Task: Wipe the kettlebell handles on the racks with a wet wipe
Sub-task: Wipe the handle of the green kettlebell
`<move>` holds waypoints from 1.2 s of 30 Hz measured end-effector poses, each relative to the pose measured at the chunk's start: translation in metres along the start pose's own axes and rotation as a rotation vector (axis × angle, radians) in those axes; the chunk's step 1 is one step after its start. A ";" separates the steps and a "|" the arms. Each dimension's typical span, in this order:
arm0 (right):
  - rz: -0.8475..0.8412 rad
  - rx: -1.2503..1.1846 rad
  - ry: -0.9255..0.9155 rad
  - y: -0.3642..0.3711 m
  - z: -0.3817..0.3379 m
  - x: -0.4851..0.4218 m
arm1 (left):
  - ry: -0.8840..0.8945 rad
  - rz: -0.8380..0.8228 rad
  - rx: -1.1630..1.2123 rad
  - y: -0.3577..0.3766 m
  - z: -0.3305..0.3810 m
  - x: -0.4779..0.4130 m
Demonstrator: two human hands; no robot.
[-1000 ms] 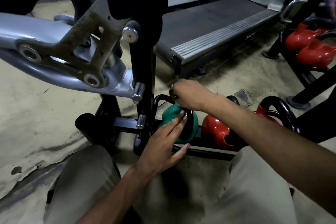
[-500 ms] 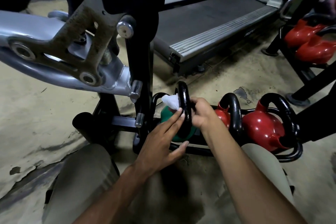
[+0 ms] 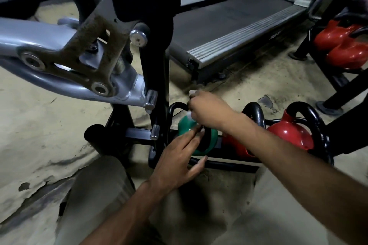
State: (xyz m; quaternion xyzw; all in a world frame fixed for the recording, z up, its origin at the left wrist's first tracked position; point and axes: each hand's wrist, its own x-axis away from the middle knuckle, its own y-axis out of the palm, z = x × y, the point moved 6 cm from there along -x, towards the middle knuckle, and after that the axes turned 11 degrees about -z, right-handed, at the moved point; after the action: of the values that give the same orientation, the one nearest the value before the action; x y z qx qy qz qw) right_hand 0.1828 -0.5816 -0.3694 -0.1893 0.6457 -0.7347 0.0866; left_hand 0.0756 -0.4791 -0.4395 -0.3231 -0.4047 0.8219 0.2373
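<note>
A green kettlebell with a black handle sits at the left end of a low black rack. My right hand is curled over the top of that handle, gripping a white wet wipe whose corner sticks out above my fingers. My left hand has straight fingers resting against the kettlebell's green body and handle base. Two red kettlebells with black handles stand to the right on the same rack; my right forearm hides part of the nearer one.
A grey machine arm and black upright post stand close on the left. A treadmill lies behind. Another rack with red kettlebells is at the far right. My knees fill the bottom of the view.
My right hand moved from the right side of the green kettlebell's handle up over its top, covering it and most of the wipe. My left hand stayed on the kettlebell.
</note>
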 end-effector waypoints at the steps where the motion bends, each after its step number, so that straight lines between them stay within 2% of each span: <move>1: -0.069 0.117 -0.035 -0.001 -0.007 -0.001 | 0.014 0.003 -0.025 0.000 0.001 0.000; 3: -0.085 0.158 -0.031 -0.007 -0.011 0.003 | 0.039 -0.003 -0.056 -0.001 0.002 0.000; 5: 0.068 -0.032 0.060 -0.013 0.002 0.013 | 0.046 0.000 -0.057 -0.003 0.002 0.000; 7: 0.349 -0.406 0.236 -0.002 0.027 0.034 | 0.040 0.008 -0.039 -0.004 0.002 -0.001; 9: 0.548 -1.002 0.472 0.033 0.043 0.055 | 0.034 0.019 -0.028 -0.005 0.003 0.000; 10: 0.553 -1.344 0.560 0.054 0.040 0.060 | 0.032 0.021 -0.024 -0.004 0.003 0.000; 11: 0.477 -1.689 0.628 0.073 0.031 0.058 | 0.031 0.019 -0.020 -0.004 0.002 0.000; 13: 0.246 -2.259 0.703 0.093 0.010 0.049 | 0.035 0.007 -0.024 -0.004 0.000 0.000; 14: 0.171 -2.401 0.699 0.095 0.006 0.044 | 0.041 0.001 -0.030 -0.004 0.000 0.000; 16: 0.159 -2.468 0.702 0.094 0.011 0.037 | 0.052 -0.004 -0.037 -0.005 0.000 0.001; 18: 0.293 -2.392 0.742 0.095 0.018 0.037 | 0.051 -0.002 -0.046 -0.004 0.003 0.002; 19: 0.421 -2.283 0.742 0.096 0.024 0.039 | 0.046 0.003 -0.050 -0.003 0.005 0.002; 21: 0.641 -1.801 0.668 0.079 0.035 0.049 | 0.040 0.015 -0.051 -0.002 0.007 0.004; 23: 0.666 -1.199 0.488 0.044 0.037 0.050 | 0.040 0.019 -0.053 -0.002 0.008 0.004; 24: 0.602 -0.933 0.373 0.028 0.033 0.044 | 0.041 0.019 -0.059 -0.002 0.009 0.003; 26: 0.338 -0.475 0.165 0.007 0.017 0.026 | 0.046 0.014 -0.069 -0.002 0.009 0.003; 29: -0.048 0.041 -0.005 -0.009 -0.006 0.006 | 0.054 -0.013 -0.092 -0.001 0.008 0.002; 33: -0.287 0.364 -0.090 -0.023 -0.020 -0.005 | 0.046 -0.026 -0.105 -0.001 0.008 0.002; 36: -0.539 0.547 -0.097 -0.006 -0.036 -0.010 | 0.066 -0.022 -0.076 -0.002 0.009 0.003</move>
State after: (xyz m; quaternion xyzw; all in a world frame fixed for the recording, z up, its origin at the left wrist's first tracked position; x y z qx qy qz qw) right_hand 0.1786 -0.5443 -0.3685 -0.3568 0.3478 -0.8664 -0.0319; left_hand 0.0674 -0.4807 -0.4344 -0.3542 -0.4312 0.7921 0.2472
